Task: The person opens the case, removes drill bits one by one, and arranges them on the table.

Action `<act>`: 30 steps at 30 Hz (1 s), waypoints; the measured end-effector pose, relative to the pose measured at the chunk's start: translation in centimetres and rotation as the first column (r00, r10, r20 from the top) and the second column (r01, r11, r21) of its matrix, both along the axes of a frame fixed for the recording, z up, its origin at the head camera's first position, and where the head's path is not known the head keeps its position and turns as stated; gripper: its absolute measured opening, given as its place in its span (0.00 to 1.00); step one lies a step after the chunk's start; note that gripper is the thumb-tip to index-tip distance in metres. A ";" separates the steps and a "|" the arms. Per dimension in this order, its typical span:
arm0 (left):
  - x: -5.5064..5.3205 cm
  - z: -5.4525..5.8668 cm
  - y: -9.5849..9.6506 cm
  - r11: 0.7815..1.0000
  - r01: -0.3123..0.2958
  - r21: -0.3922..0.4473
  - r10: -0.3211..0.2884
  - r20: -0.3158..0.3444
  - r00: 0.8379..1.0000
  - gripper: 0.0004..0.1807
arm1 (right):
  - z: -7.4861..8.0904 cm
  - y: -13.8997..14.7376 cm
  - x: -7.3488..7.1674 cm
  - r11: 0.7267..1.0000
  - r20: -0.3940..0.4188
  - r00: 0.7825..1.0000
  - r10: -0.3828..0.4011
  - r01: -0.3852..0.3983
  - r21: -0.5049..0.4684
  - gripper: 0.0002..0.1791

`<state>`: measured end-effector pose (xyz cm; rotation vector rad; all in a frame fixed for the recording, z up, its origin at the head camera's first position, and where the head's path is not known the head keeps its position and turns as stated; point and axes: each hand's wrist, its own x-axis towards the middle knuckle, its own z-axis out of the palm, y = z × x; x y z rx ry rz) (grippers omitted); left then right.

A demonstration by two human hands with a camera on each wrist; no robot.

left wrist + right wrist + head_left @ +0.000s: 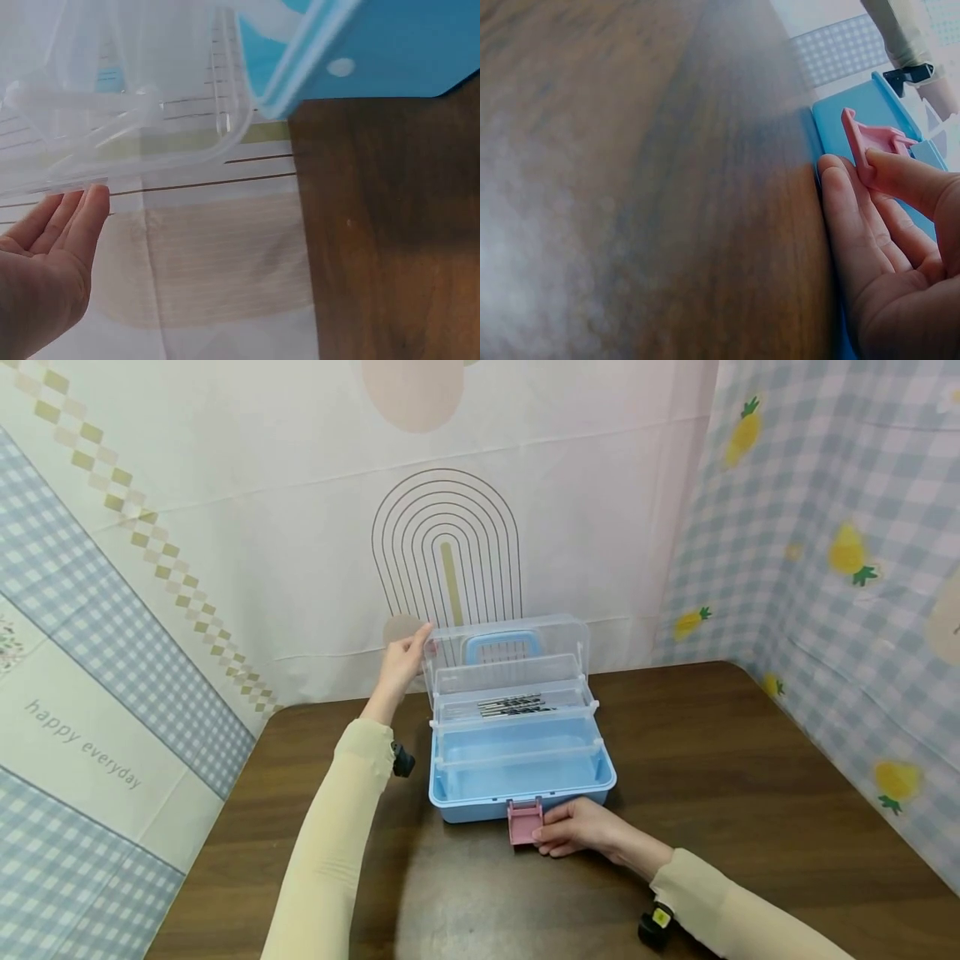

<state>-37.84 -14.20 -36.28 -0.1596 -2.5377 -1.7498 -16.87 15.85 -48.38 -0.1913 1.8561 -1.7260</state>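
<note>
A blue toolbox (525,810) stands on the table with its clear lid (558,631) raised and tilted back. Clear trays (465,714) are spread up in steps above its base; one carries several dark drill bits (517,704). At the lid's left edge is my left hand (401,664), its fairly straight fingertips (94,202) touching the clear plastic. My right hand (585,828) pinches the pink latch (525,822) at the box's front, with the thumb on the latch (877,142) and the fingers behind it in the right wrist view.
The dark wooden table (712,760) extends around the box. Behind it hangs a pale patterned cloth (315,568), and a checked cloth with pineapples (810,610) covers the right side. A blue handle (502,646) shows through the lid.
</note>
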 end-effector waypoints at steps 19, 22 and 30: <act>0.4 -1.7 -0.3 0.983 0.148 0.112 -0.157 0.073 0.985 0.42 | 0.3 0.2 -0.1 1.000 0.001 1.000 -0.002 0.002 0.009 0.14; 0.2 -2.7 -0.4 0.981 0.160 0.110 -0.167 0.056 0.984 0.43 | 0.2 0.2 0.0 1.000 0.003 1.000 0.000 0.000 0.004 0.14; 0.0 -4.1 -0.1 0.967 0.165 0.195 -0.179 0.054 0.982 0.39 | 0.3 0.2 0.1 1.000 0.002 1.000 0.003 -0.003 0.001 0.15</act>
